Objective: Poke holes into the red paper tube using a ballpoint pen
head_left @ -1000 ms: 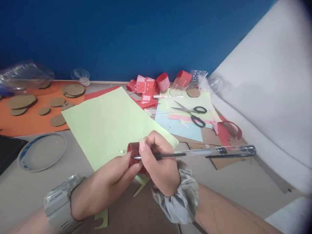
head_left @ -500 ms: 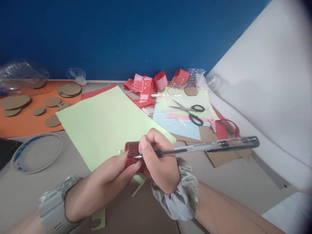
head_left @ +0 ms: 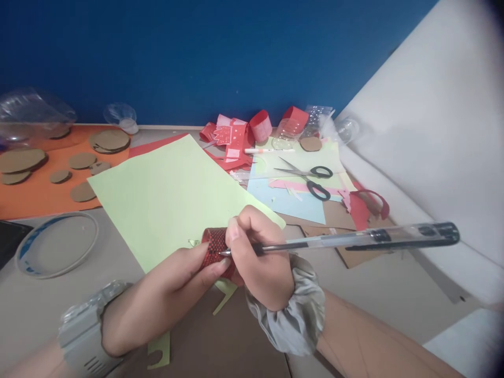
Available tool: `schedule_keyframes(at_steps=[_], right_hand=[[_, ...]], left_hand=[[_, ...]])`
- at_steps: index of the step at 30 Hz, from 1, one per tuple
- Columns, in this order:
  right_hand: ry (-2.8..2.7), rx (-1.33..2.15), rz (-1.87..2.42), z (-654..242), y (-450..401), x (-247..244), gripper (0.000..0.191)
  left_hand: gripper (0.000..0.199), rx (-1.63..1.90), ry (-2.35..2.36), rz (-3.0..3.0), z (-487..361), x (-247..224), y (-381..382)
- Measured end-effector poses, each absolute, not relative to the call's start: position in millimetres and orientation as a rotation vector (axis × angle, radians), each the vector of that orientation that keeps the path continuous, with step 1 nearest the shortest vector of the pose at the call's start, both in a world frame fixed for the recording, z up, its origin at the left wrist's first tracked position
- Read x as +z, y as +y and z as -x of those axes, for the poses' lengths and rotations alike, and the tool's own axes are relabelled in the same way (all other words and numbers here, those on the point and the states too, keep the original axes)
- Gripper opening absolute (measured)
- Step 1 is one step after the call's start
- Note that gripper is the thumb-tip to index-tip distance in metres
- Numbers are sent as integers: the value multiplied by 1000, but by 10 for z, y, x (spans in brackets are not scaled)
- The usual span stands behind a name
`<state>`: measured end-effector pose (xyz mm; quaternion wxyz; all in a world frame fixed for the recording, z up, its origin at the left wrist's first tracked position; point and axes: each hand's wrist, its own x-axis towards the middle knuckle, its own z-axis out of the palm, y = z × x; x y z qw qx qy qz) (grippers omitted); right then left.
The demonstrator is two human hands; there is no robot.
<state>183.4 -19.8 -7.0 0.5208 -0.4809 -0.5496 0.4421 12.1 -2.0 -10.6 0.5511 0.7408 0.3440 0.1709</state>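
- Here's the action: a small red roll with a black pattern (head_left: 216,244) sits between the 2 hands, in front of the near part of a pale green sheet (head_left: 173,194).
- The left hand (head_left: 167,289) has it pinched, thumb and finger clamped on the near side; a grey watch (head_left: 88,336) rides that wrist.
- And the right hand (head_left: 262,257) is closed on a clear pen (head_left: 338,240), fingers bunched low near the point, a grey scrunchie (head_left: 297,315) round the wrist!
- The metal tip is right at the roll's patterned face; whether it touches is too fine to tell.
- Out left on the table (head_left: 35,304), a ring with blue inside (head_left: 28,244) lies beside an orange sheet (head_left: 31,202) carrying cardboard discs (head_left: 109,140).
- Over to the right, black-handled scissors (head_left: 306,174) rest with blades parted on layered papers, 1 of them a light blue sheet (head_left: 311,209).
- Behind those, a white marker (head_left: 270,151) lies near red paper cut-outs (head_left: 236,139).
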Motion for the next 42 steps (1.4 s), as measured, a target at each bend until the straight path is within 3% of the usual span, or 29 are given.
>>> schedule_keyframes(at_steps=[42], right_hand=[[-1205, 1095, 1191, -1798, -206, -80, 35]], left_hand=[[27, 381, 787, -1744, -140, -82, 18]])
